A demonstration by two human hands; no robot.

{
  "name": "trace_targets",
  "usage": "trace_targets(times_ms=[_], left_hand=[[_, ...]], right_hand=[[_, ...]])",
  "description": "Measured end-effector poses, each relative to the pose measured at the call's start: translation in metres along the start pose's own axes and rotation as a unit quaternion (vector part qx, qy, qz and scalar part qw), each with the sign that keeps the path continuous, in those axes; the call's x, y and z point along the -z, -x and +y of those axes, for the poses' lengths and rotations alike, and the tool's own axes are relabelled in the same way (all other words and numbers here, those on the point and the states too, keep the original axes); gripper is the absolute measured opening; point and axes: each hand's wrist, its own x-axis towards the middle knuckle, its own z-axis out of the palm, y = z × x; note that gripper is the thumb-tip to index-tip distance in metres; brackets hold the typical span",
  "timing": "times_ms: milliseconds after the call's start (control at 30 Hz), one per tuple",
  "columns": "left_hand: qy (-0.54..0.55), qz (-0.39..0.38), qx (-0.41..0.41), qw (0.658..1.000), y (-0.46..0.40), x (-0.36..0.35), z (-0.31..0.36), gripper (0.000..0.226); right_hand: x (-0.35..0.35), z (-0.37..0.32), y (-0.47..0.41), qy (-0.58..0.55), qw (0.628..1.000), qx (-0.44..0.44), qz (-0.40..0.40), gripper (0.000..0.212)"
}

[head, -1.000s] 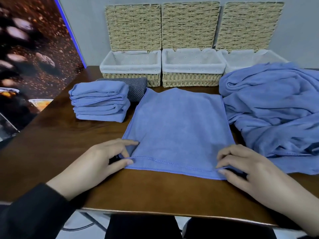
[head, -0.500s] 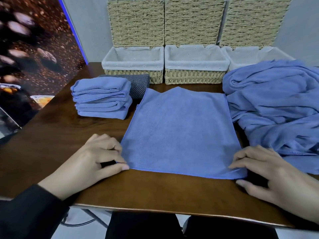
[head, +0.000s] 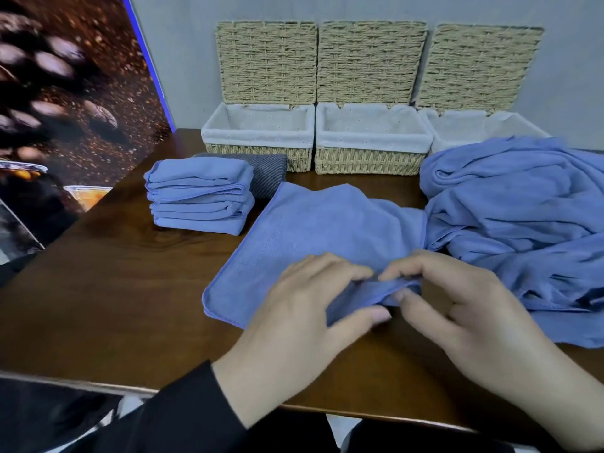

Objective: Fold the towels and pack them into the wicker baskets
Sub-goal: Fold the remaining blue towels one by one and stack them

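A blue towel point(head: 313, 230) lies half-folded in the middle of the brown table point(head: 108, 279). Its near right corner is gathered up between both hands. My left hand point(head: 304, 308) pinches the bunched near edge from the left, and my right hand point(head: 457, 308) pinches it from the right, fingertips almost touching. A stack of folded blue towels point(head: 199, 194) sits at the left. Three wicker baskets with white liners stand at the back: left point(head: 258, 138), middle point(head: 369, 142), right point(head: 474, 125). None of them holds a towel.
A heap of unfolded blue towels point(head: 523, 217) covers the right side of the table and hides part of the right basket. A dark grey folded cloth point(head: 264, 171) lies behind the stack. Basket lids point(head: 369, 60) lean on the wall. A printed panel point(head: 65, 93) stands at left.
Both hands left the towel's two near corners and came together at the middle-right of the near edge, bunching and lifting that part of the towel. The camera view shifted slightly.
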Motion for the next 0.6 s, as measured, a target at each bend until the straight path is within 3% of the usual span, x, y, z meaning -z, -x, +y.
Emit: trace_targets(times_ms=[67,167,267,400,600], left_hand=[[0.066,0.016,0.028,0.997,0.0,0.004,0.0,0.01],[0.134,-0.015,0.078,0.988,0.006,0.016,-0.01,0.007],[0.112,-0.065,0.098,0.987,0.008,0.017,-0.019,0.03],[0.057,0.034,0.059,0.996,0.001,0.022,-0.023,0.028],[0.026,0.2,0.072,0.977,-0.007,0.065,-0.03,0.014]], right_hand=[[-0.002,-0.004,-0.003,-0.031,0.999,0.001,-0.012,0.016],[-0.016,0.013,-0.007,0.057,0.997,0.013,-0.05,0.011],[-0.037,0.024,-0.011,0.086,0.995,0.031,-0.049,0.007],[-0.047,0.012,-0.017,0.061,0.997,0.03,-0.047,0.028],[-0.007,0.029,-0.027,-0.055,0.99,-0.088,-0.098,0.047]])
